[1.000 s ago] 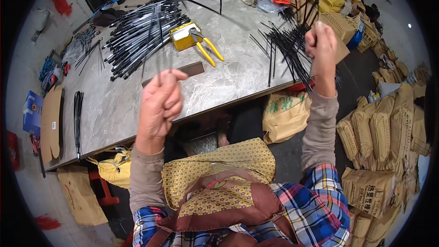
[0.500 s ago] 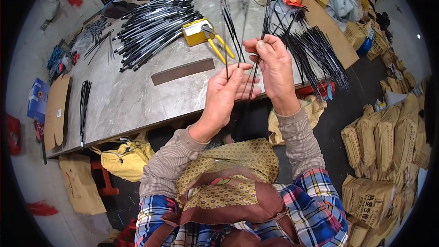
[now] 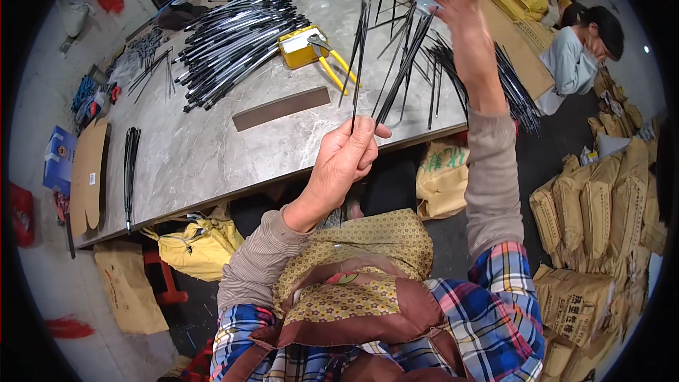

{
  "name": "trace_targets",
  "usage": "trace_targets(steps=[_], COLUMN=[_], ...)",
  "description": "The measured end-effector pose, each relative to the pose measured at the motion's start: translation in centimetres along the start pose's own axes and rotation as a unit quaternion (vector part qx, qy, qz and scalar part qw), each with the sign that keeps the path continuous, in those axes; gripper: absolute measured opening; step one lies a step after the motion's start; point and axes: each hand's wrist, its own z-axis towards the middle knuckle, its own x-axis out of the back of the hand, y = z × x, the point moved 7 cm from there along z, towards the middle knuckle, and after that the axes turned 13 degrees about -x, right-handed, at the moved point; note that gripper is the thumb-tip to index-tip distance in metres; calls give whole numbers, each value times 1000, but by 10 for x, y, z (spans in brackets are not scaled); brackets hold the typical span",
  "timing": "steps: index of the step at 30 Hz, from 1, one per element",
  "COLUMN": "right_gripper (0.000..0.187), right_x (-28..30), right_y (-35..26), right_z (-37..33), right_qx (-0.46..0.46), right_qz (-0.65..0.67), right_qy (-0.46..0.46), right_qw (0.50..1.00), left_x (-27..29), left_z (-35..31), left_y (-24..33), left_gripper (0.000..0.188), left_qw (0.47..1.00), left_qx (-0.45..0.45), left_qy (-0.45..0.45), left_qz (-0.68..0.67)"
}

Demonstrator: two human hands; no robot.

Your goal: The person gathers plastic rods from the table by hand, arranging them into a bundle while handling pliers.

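My left hand (image 3: 344, 157) is closed round a few thin black rods (image 3: 361, 56) that stick up from its thumb and fingers. Close by, a slanting bunch of black rods (image 3: 407, 64) reaches down to my left fingertips; whether they touch I cannot tell. Raised at the far right of the table, my right hand (image 3: 463, 25) has its fingers stretched out, slightly blurred, with nothing visible in them. More black rods (image 3: 516, 88) lie behind my right wrist at the table's right edge. Yellow-handled pliers (image 3: 331, 64) rest against a yellow box (image 3: 298, 48).
A large pile of black and silver rods (image 3: 237, 46) covers the back left of the grey table (image 3: 191, 163). A dark flat bar (image 3: 281, 108) lies in front. One black bundle (image 3: 131, 173) is at the left. A person (image 3: 580, 56) sits at the right, near stacked paper sacks (image 3: 594, 205).
My right hand has left the rods beside my left hand and moved up and right, its fingers opening out. My left hand has closed further and lowered slightly. The seated person appears farther right.
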Motion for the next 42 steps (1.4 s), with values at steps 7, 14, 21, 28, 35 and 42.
trace_targets(steps=[7,14,21,28,35,42], right_gripper=[73,41,23,24,26,28], right_x=[-54,132,270,270,257,242], right_y=[-18,-9,52,57,87,134], right_z=[-24,-36,-145,-168,-115,-71], right_qx=[-154,-116,-303,-236,-168,-134], right_qz=[-45,-121,-199,-453,-539,-629], right_qy=[-406,31,162,141,42,-62], right_qw=[900,985,918,848,824,763], left_x=[-5,14,22,27,24,19], left_z=[-12,-19,-22,-20,-18,-17], left_y=[0,22,19,12,4,-6], left_gripper=[35,39,50,34,25,24], left_qw=[995,980,984,992,990,990], left_qx=[72,52,13,-18,2,18], left_qy=[-61,8,37,97,133,134], left_qz=[-33,-192,-172,-74,-54,-36])
